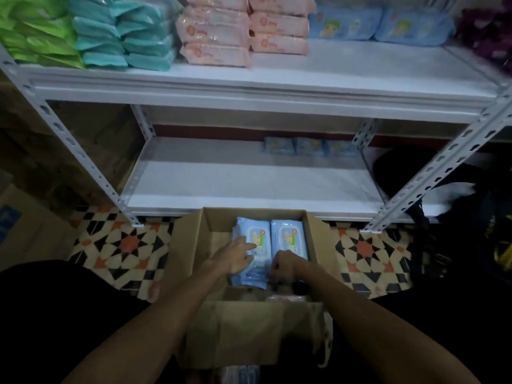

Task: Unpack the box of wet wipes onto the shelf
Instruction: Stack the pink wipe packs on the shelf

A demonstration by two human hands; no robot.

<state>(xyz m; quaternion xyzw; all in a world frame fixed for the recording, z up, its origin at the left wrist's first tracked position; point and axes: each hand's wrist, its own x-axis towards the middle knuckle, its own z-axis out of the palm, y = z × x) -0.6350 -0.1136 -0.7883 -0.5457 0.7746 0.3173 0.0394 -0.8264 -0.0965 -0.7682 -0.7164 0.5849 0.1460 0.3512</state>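
An open cardboard box (191,245) stands on the patterned floor in front of the white metal shelf (249,187). Inside it lie two light blue wet wipe packs side by side, a left pack (256,231) and a right pack (291,235). My left hand (235,256) rests flat on the left pack with its fingers spread. My right hand (282,266) is curled at the near end of the right pack, its fingers tucked between the packs; whether it grips one is unclear. Three blue packs (307,146) sit at the back of the lower shelf.
The upper shelf (360,70) holds stacks of green (38,34), teal (122,37), pink (243,29) and blue (379,23) packs, with purple ones (487,31) at far right. Cardboard boxes (30,228) stand at left, dark bags (448,212) at right.
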